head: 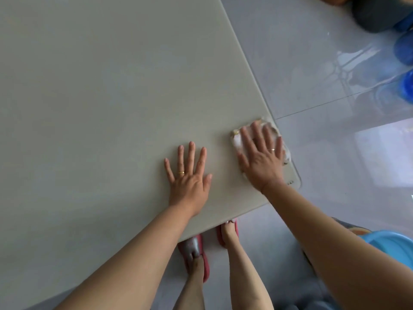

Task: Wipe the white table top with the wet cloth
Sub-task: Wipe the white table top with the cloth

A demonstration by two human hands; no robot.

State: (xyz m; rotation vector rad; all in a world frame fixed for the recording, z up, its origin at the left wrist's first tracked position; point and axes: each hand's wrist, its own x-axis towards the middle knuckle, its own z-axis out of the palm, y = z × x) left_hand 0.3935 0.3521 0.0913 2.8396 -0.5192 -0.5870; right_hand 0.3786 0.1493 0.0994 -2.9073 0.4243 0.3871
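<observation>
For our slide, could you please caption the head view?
Right hand presses cloth at table corner; left hand rests flat.

Head view, steep downward, close over table (100, 97) corner.

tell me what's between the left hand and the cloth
Nothing: in the head view only bare table top separates the flat left hand from the cloth under the right hand.

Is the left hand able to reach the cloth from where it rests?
Probably yes: the left hand lies flat near the cloth, with bare table between; the right hand covers most of it.
</observation>
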